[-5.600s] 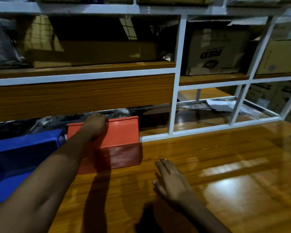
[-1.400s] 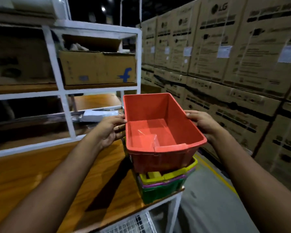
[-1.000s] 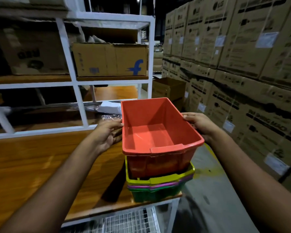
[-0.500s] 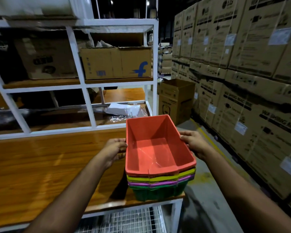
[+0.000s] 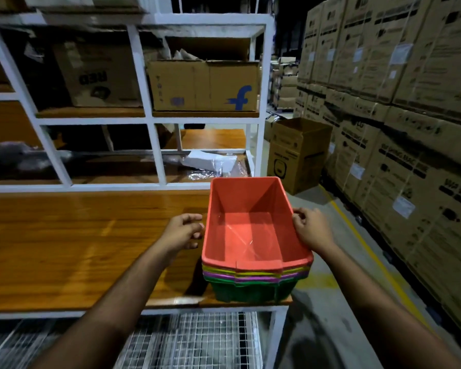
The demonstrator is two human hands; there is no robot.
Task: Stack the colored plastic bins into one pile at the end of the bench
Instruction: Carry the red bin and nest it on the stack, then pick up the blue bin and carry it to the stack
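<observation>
The red bin (image 5: pixel 248 235) sits nested on top of a pile at the right end of the wooden bench (image 5: pixel 77 249). Under it show the rims of a yellow bin (image 5: pixel 218 270) and a purple bin (image 5: pixel 224 276), with a green bin (image 5: pixel 250 291) at the bottom. My left hand (image 5: pixel 184 231) is curled against the red bin's left wall near the rim. My right hand (image 5: pixel 312 230) grips the right rim, fingers hooked over it. The red bin is empty inside.
A white shelf frame (image 5: pixel 155 145) with cardboard boxes (image 5: pixel 205 86) stands behind the bench. An open carton (image 5: pixel 296 155) is on the floor past the bench end. Stacked cartons (image 5: pixel 397 129) wall the right side of the aisle. A wire mesh shelf (image 5: pixel 192 342) lies under the bench.
The red bin came from the far left of the bench, was lowered with both hands onto the pile, and now sits fully nested in it.
</observation>
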